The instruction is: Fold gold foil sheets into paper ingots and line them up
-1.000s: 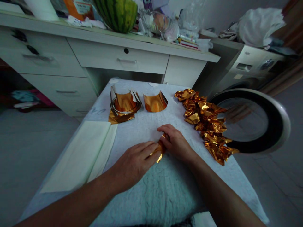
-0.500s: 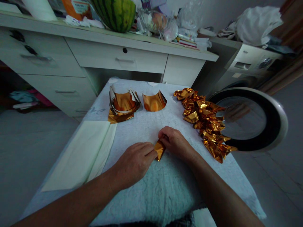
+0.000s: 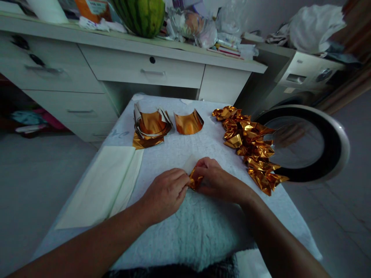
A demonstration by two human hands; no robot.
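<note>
Between my two hands, near the middle of the cloth-covered table, is a small crumpled piece of gold foil (image 3: 195, 181). My left hand (image 3: 169, 192) pinches its left side. The fingers of my right hand (image 3: 213, 177) are curled round its right side, hiding part of it. Something whitish and translucent shows just above the foil. Farther back lie a stack of curved gold sheets (image 3: 151, 125) and a single curved gold sheet (image 3: 189, 123). Crumpled gold foil pieces (image 3: 246, 143) form a long row on the right.
White paper sheets (image 3: 95, 185) lie on the table's left side. Behind stands a white drawer cabinet (image 3: 150, 71) with a watermelon (image 3: 140, 17) and clutter on top. A washing machine's open round door (image 3: 301, 143) is beside the table's right edge.
The foil between my hands was flatter and now looks more crumpled. My right hand has turned and come lower around it. A whitish translucent patch now shows above the foil.
</note>
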